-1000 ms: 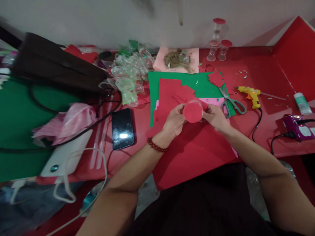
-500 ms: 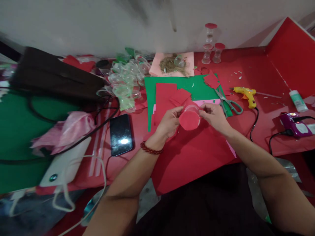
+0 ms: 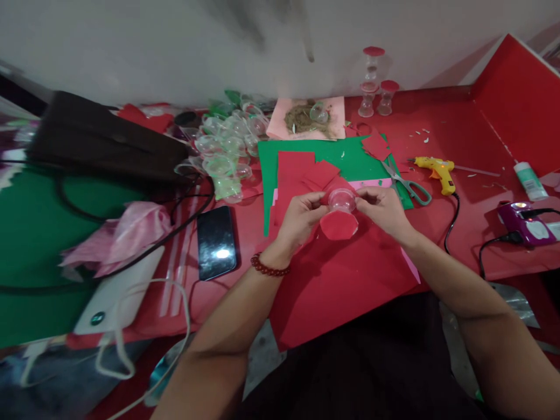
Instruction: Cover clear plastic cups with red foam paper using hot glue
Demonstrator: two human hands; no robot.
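Note:
Between my two hands is a small hourglass-shaped piece of clear plastic cups (image 3: 342,200), with a red paper disc (image 3: 339,226) on its near end and red paper at its far end. My left hand (image 3: 301,220) grips it from the left, thumb and fingers closed at the far rim. On the other side my right hand (image 3: 380,211) pinches the same far rim. Large red paper (image 3: 341,291) lies beneath, and red paper squares (image 3: 322,173) lie just beyond. Grey-handled scissors (image 3: 409,185) rest to the right of my right hand.
A yellow glue gun (image 3: 437,170) lies right, its cord running to a purple power socket (image 3: 527,223). Finished-looking cup hourglasses (image 3: 387,98) stand at the back. Clear cups (image 3: 230,143) are heaped back left beside brown grains (image 3: 301,119) on pink paper. A phone (image 3: 216,242) lies left.
The cup piece has tilted in my hands, so its clear waist now shows and the near red disc sits slightly lower. Both hands keep their hold; the view has shifted slightly.

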